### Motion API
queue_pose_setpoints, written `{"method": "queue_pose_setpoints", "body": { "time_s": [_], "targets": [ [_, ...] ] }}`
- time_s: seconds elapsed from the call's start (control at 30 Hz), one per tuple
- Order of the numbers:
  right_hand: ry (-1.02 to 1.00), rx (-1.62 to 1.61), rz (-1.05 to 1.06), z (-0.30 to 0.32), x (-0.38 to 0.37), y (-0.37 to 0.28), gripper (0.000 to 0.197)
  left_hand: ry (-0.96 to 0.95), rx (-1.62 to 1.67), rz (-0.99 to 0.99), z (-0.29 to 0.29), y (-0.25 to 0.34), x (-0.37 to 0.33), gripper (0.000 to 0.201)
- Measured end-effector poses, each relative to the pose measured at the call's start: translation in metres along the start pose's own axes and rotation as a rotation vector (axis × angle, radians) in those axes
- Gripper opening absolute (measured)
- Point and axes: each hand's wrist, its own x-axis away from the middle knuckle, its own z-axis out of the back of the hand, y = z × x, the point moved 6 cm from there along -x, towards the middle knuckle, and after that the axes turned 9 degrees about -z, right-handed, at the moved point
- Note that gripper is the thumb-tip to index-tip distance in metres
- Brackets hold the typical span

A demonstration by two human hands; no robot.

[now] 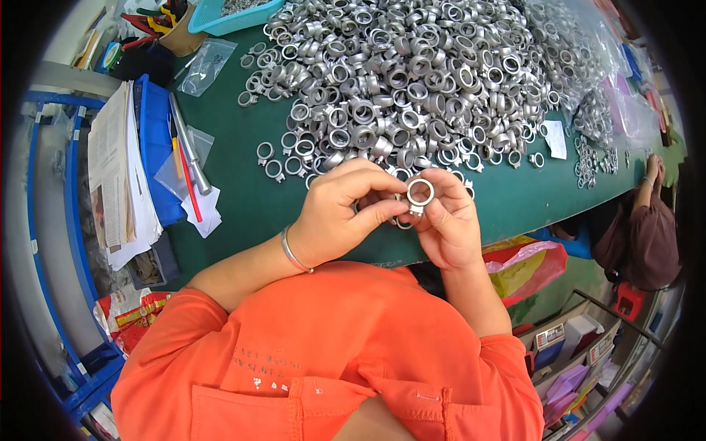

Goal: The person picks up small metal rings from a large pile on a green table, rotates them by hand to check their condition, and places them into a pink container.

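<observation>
Between my two hands, just above the table's near edge, a silver metal ring with a small lug [420, 192] is held upright. My left hand [351, 202] pinches its left side and lug between thumb and fingers. On the other side, my right hand [450, 217] grips the ring with thumb and curled fingers. A large heap of similar metal rings [412, 81] spreads over the green table [228, 162] right beyond my hands. Some loose rings lie close behind my fingers, partly hidden by them.
At the left stand a blue bin [153, 147], a stack of papers [118, 169] and a red pen [190, 184]. A light-blue tray [234, 16] sits at the far left. Plastic bags [632, 110] lie at the right, where another person [641, 242] sits. A plastic bag [526, 268] hangs below the edge.
</observation>
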Motion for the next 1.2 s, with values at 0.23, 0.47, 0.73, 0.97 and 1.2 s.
{"method": "queue_pose_setpoints", "body": {
  "time_s": [0.23, 0.47, 0.73, 0.97, 1.2],
  "targets": [
    [0.164, -0.029, -0.206, 0.009, 0.002, 0.018, 0.016, -0.058, 0.021, 0.058, -0.005, -0.015, 0.008, 0.014],
    [0.186, -0.055, -0.245, 0.013, 0.001, 0.025, 0.016, 0.001, 0.100, 0.168, -0.006, -0.020, 0.011, 0.011],
    [0.187, -0.009, -0.224, 0.012, -0.001, 0.023, 0.015, -0.062, -0.008, 0.120, -0.004, -0.018, 0.009, 0.011],
    [0.192, 0.007, -0.210, 0.012, -0.002, 0.022, 0.015, -0.053, -0.037, 0.069, -0.003, -0.015, 0.006, 0.010],
    [0.170, 0.006, -0.216, 0.013, -0.002, 0.024, 0.015, -0.070, -0.055, 0.086, -0.001, -0.016, 0.007, 0.011]
  ]
}}
